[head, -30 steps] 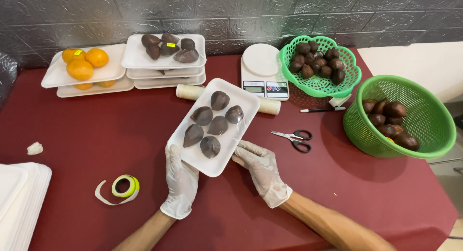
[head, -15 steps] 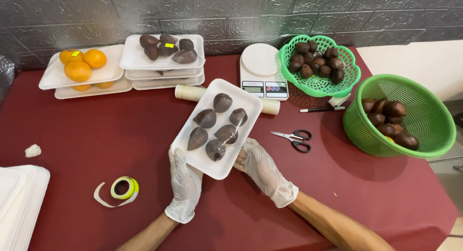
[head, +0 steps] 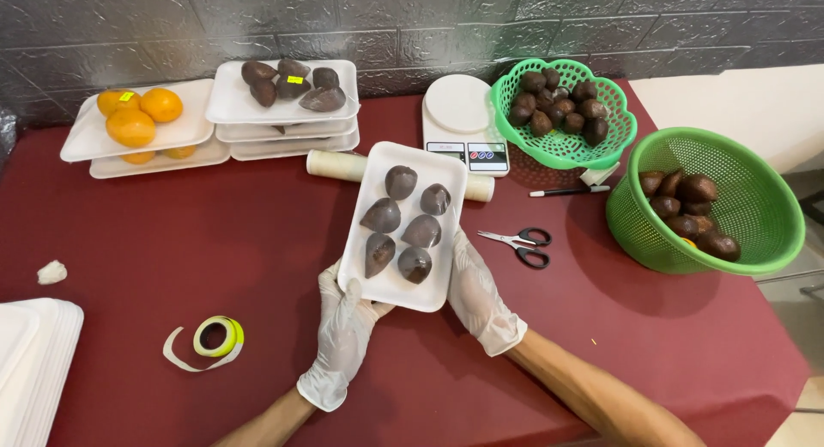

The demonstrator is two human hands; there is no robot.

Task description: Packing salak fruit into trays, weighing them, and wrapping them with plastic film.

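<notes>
Frame centre: white foam tray (head: 390, 279) with six dark brown fruits (head: 402, 229), gripped by gloved left hand (head: 343, 331) at lower-left corner, gloved right hand (head: 476, 292) along right edge. Scissors (head: 519, 243) just right.

Tray (head: 403, 279) of six dark brown fruits (head: 402, 227) lifted slightly and turned more upright since a second ago, far end now overlapping the roll (head: 336, 164); both gloved hands (head: 345, 327) shifted right along its near edge.
</notes>
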